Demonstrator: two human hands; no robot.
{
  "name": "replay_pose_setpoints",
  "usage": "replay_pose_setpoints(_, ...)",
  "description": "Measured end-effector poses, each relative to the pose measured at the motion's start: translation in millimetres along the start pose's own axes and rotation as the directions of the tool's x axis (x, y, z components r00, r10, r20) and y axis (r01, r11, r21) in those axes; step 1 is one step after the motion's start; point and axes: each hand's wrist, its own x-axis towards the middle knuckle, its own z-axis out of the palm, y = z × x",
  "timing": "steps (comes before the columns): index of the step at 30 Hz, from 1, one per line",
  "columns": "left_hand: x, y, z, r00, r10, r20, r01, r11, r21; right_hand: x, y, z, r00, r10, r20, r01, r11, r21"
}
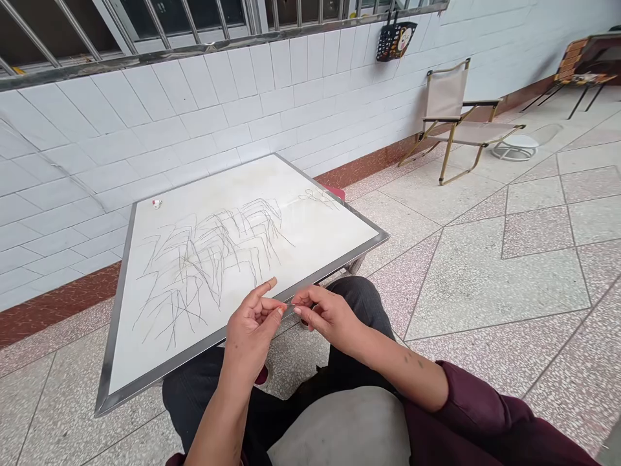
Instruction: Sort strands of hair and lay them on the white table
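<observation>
Just past the near edge of a white table, my left hand pinches thumb and index finger together. Its pinch may hold the end of a thin wire or thread. My right hand is close beside it, fingertips curled towards the left fingertips, a small gap between the two. A thin line seems to span that gap, too fine to make out well. On the tabletop lie many thin, dark, bent wires in loose rows. Several lighter strands lie near the far right edge.
A small white and red item sits at the table's far left corner. A tiled wall stands behind. To the right are a folding chair and a low white stool. A black basket hangs on the wall.
</observation>
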Motion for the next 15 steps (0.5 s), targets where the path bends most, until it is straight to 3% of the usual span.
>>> replay_pose_setpoints(8,1.9,0.3,5.0,0.998,0.009,-0.058,-0.004,0.997,0.078,-2.6,2.6,5.8,0.997,0.049,-0.057,-0.044,0.995,0.084)
replay_pose_setpoints(15,2.1,2.2,6.8,0.991,0.004,-0.136,0.004,0.998,0.057,-4.7,3.9,11.1,0.987,-0.117,-0.109,0.102,0.986,-0.132)
